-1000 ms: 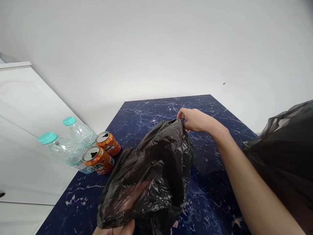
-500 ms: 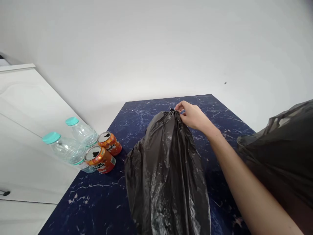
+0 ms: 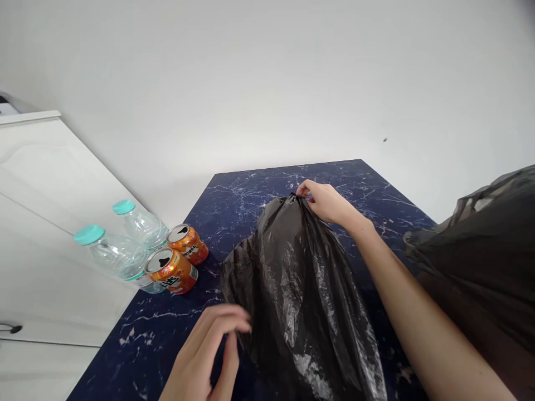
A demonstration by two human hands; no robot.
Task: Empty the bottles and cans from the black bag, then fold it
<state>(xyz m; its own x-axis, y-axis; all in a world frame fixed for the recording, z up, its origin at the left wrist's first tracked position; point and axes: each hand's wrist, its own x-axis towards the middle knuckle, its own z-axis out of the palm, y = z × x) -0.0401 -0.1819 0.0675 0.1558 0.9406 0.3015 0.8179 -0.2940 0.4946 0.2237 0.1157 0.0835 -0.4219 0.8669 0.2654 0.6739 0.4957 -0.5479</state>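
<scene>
A black plastic garbage bag lies spread over the middle of the dark blue marbled table. My right hand pinches its gathered top end at the far side. Nearer to me, my left hand is at the bag's left edge, fingers curved and apart, slightly smeared by motion. It holds nothing that I can see. Whether its fingertips touch the plastic I cannot tell.
Two orange soda cans, opened, stand at the table's left edge. Behind them are two clear bottles with turquoise caps. A white cabinet is at the left, and more black plastic hangs at the right.
My left hand has come into view from below, beside the bag. The bag's lower part has shifted to the right, and my right hand with the pinched end has dropped slightly nearer.
</scene>
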